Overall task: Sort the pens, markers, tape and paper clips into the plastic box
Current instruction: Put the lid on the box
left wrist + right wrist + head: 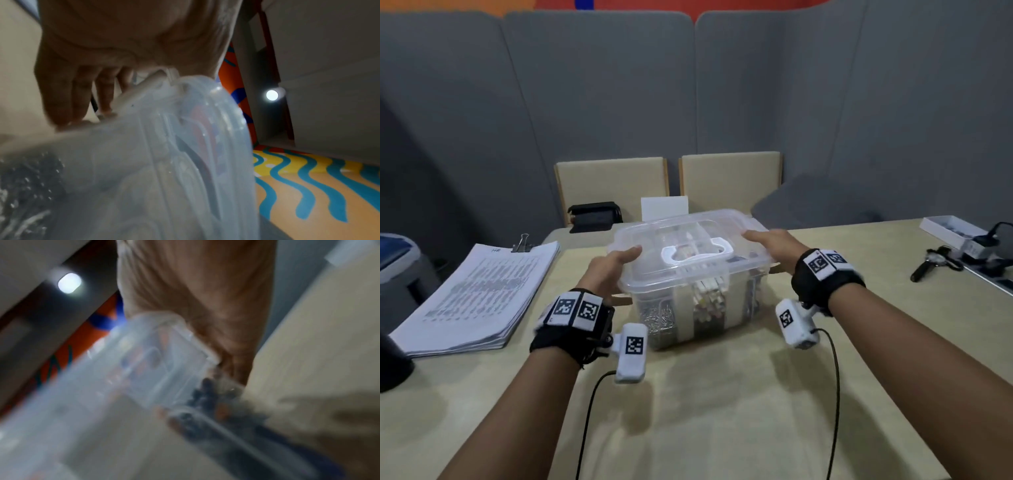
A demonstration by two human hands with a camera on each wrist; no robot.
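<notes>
The plastic box (698,291) sits on the counter (722,394) directly in front of the person, and its contents look already sorted: a heap of paper clips (661,318) fills the near-left compartment, and pens or markers (709,294) stand in the middle one; the tape cannot be made out through the cloudy wall. The step in hand is closing up. The clear lid (688,240) with its white handle (697,251) lies over the box, and both hands hold it by its short ends. The left hand (609,270) grips the left edge, thumb on top and fingers (82,97) curled down beside the rim, as the left wrist view shows. The right hand (774,245) grips the right edge, thumb lying on top; the right wrist view is blurred, so how its fingers wrap underneath is hard to tell. The lid seems to sit slightly askew and may not be seated all round. The next move probably calls for squaring the lid over the rim and pressing down evenly at both ends until it seats, then snapping any side latches. To the left lies a clipped stack of papers (479,294).
</notes>
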